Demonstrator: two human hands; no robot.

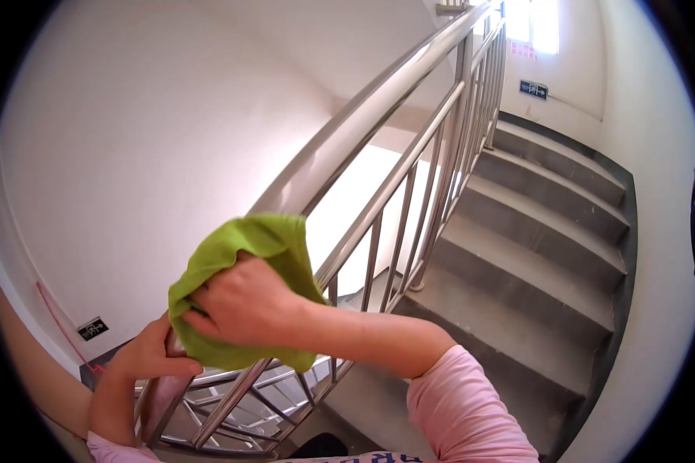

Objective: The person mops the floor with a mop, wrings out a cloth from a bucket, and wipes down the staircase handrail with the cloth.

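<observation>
1 R hand point(247, 301) has its fingers curled in on 1 green cloth point(212, 262), bunched up tight, w/ the knuckles up. The cloth lies on top of the big shiny handrail point(328, 143), on its near part, & hangs out past the L & R edges.

1 L hand point(139, 355) is on the same rail, just below the cloth, by the rail's L edge. Its thumb sticks out to the R, next to the cloth's bottom edge. The other fingers are partly hid, so can't tell how far they're bent or how hard they grip.

Both arms have pink sleeves point(463, 401), 2 in all. Under the handrail, on its R side, is 1 thinner rail point(394, 181) w/ lots of thin bars point(374, 247), too many to count.

Past that, R side: at least 5 gray steps point(510, 258) going up. 2 small dark signs w/ arrows: 1 low on the L wall point(93, 329), 1 up by the top step point(533, 89). 1 bright window point(544, 27) is up top. 1 red cord point(54, 316) is low on the L.
</observation>
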